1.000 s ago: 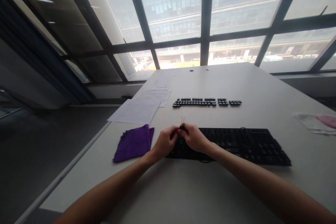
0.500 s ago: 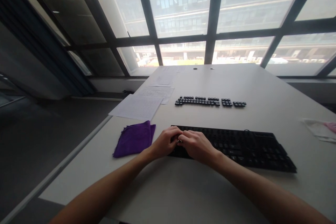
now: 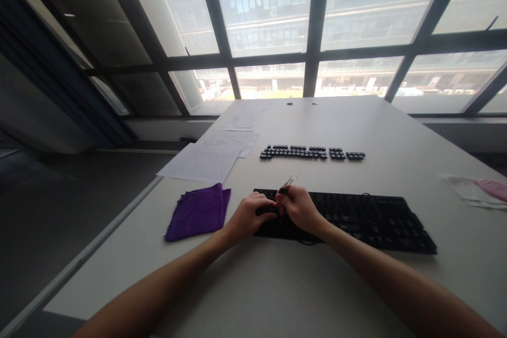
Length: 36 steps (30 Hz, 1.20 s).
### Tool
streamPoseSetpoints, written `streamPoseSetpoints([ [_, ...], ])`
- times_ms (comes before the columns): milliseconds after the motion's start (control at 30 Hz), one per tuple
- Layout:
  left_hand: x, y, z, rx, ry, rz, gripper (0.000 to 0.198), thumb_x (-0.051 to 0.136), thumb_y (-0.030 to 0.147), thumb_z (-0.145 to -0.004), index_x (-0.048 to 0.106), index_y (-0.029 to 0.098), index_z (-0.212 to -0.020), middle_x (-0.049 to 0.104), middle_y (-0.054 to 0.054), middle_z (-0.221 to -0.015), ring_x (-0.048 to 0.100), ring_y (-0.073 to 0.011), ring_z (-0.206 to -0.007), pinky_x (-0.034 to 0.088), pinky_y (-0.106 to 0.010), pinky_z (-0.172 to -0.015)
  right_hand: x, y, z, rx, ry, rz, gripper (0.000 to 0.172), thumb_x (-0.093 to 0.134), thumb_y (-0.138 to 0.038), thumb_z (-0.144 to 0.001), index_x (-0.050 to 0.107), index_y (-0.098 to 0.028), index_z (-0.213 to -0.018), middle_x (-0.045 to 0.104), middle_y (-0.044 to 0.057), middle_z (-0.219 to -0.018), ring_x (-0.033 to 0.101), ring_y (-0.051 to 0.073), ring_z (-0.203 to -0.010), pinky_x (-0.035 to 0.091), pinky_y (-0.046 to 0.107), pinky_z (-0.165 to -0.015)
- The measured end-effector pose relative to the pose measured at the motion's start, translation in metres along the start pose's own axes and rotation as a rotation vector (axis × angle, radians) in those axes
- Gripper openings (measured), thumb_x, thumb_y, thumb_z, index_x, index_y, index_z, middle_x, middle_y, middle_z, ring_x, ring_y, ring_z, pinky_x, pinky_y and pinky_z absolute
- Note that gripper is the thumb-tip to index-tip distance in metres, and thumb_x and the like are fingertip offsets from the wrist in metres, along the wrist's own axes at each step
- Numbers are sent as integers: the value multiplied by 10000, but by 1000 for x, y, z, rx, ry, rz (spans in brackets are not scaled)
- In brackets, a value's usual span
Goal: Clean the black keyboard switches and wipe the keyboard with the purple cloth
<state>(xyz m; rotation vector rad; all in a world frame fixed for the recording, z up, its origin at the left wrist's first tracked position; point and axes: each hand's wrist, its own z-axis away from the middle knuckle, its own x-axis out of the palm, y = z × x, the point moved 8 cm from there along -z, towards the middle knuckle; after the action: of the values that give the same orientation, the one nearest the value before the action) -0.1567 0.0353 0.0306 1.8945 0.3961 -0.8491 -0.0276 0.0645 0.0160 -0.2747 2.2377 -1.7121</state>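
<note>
A long black keyboard (image 3: 368,224) lies slantwise on the white table in front of me. Over its left end, my right hand (image 3: 299,208) is closed on a small keycap puller (image 3: 290,181), whose thin wire prongs point up and away. Close beside it, my left hand (image 3: 249,215) has its thumb and fingers brought together at the keyboard's left end. What lies between those fingertips is too dark to make out. Behind the keyboard, loose black keycaps (image 3: 293,153) stand in rows and small groups.
A folded purple cloth (image 3: 195,215) lies left of the keyboard. Printed paper sheets (image 3: 202,162) spread along the table's left edge. At the far right is a white and pink cloth (image 3: 471,193). Large windows (image 3: 269,10) rise beyond the table.
My hands, pressed together before, are slightly apart now. The right hand has turned so that the puller's wire prongs show above it. The whole view has shifted slightly.
</note>
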Motion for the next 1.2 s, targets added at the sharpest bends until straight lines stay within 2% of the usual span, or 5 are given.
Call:
streamPoseSetpoints([
  [233, -5, 5, 1, 20, 66, 114, 231, 672, 175, -857, 714, 222, -1080, 670, -60, -1030, 622, -197, -962, 493, -324, -872, -1, -21, 7, -183, 74, 185, 157, 563, -214, -918, 662, -187, -800, 626, -4, -657, 593, 149, -617, 458, 265, -647],
  [400, -10, 3, 3, 30, 162, 81, 326, 717, 193, -835, 651, 217, -1153, 681, -36, -947, 628, -177, -853, 511, -310, -794, 1, -35, 14, -313, 112, 310, 160, 541, -228, -947, 670, -199, -856, 683, 44, -841, 625, 181, -766, 463, 288, -739],
  [700, -12, 1, 4, 57, 200, -17, 247, 733, 232, -834, 633, 219, -1059, 687, -24, -934, 633, -177, -843, 522, -314, -793, -5, -7, 6, -91, 142, 218, 211, 528, -324, -959, 638, -182, -848, 678, 29, -719, 614, 171, -642, 459, 270, -642],
  [1000, -13, 10, 4, 127, 198, -101, 259, 680, 208, -873, 604, 228, -1119, 597, -75, -1132, 572, -221, -1054, 498, -381, -922, -5, -6, 6, -60, 124, 150, 205, 535, -350, -948, 615, -184, -859, 679, 30, -729, 613, 166, -624, 465, 272, -618],
  [1200, -2, 14, 7, 219, 129, -154, 186, 631, 167, -900, 682, 234, -1066, 573, -61, -1063, 577, -192, -986, 511, -319, -843, -7, -11, 4, -73, 120, 174, 222, 530, -334, -943, 575, -187, -782, 634, 5, -672, 580, 153, -616, 437, 262, -605],
])
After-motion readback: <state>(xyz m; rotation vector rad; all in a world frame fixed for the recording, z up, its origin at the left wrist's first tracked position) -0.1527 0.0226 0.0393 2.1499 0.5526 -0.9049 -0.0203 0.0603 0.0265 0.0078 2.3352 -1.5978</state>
